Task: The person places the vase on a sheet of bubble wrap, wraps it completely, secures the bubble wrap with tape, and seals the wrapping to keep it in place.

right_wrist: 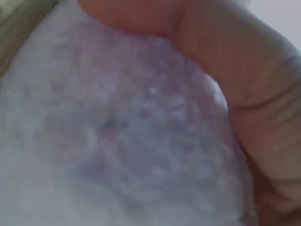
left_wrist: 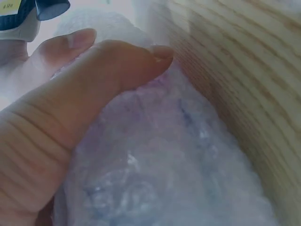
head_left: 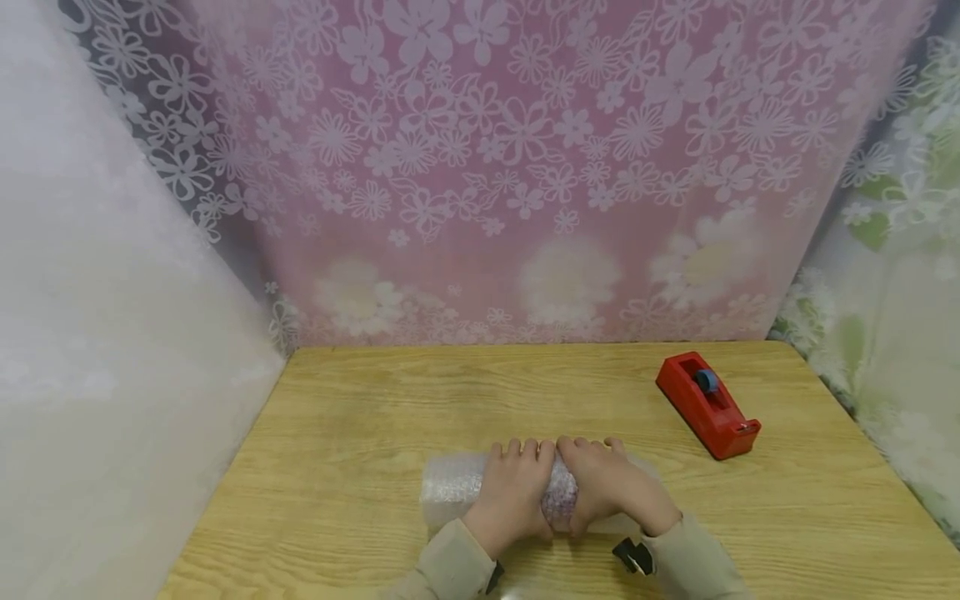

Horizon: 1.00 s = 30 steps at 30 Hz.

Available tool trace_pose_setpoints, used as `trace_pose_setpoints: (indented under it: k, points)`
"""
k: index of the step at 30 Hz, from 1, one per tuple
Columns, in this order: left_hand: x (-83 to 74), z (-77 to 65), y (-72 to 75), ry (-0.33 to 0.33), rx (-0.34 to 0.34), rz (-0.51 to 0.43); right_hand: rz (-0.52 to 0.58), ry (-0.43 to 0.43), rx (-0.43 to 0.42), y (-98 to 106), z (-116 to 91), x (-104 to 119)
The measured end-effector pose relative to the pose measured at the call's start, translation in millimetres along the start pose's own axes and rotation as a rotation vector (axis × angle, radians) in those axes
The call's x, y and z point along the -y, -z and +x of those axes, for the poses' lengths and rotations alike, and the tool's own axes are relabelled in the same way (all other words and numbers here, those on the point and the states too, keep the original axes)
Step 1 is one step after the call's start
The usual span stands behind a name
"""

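A roll of clear bubble wrap (head_left: 453, 490) lies crosswise on the wooden table, near its front, with something purplish showing through its middle. My left hand (head_left: 516, 492) grips it just left of the middle, fingers over the far side and thumb on the near side. Right beside it, my right hand (head_left: 613, 485) holds the roll the same way, and purple-tinted wrap shows between the two. In the left wrist view the left thumb (left_wrist: 108, 70) lies bent across the wrap (left_wrist: 150, 160). Close up in the right wrist view, the right thumb (right_wrist: 211, 42) curls over the cloudy wrap (right_wrist: 117, 127).
A red tape dispenser (head_left: 693, 404) with a small blue-rimmed tape core (head_left: 707, 382) stands at the back right of the wooden table (head_left: 360, 400). A pink floral curtain (head_left: 480, 167) hangs behind the table, with pale sheets on both sides.
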State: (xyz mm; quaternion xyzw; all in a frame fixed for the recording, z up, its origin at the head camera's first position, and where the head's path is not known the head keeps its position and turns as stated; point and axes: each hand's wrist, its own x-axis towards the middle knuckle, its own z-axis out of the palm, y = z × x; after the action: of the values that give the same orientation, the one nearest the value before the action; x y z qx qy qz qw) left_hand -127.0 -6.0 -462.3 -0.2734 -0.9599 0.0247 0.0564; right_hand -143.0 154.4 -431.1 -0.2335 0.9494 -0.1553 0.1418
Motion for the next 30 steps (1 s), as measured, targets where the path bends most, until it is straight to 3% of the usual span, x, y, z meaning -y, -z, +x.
trace_pose_setpoints:
  k: [8, 22, 30]
  points:
    - [-1.9, 2.6, -1.3, 0.003, -0.008, -0.002, 0.069, 0.003, 0.106, 6.2, 7.2, -7.6]
    - [-4.4, 3.2, -3.9, -0.024, -0.076, 0.039, 0.111, 0.024, 0.144, 9.4, 12.9, -14.8]
    - [-7.6, 5.0, -3.4, 0.005, -0.037, 0.001, 0.13, 0.001, 0.151, 7.9, 12.1, -15.7]
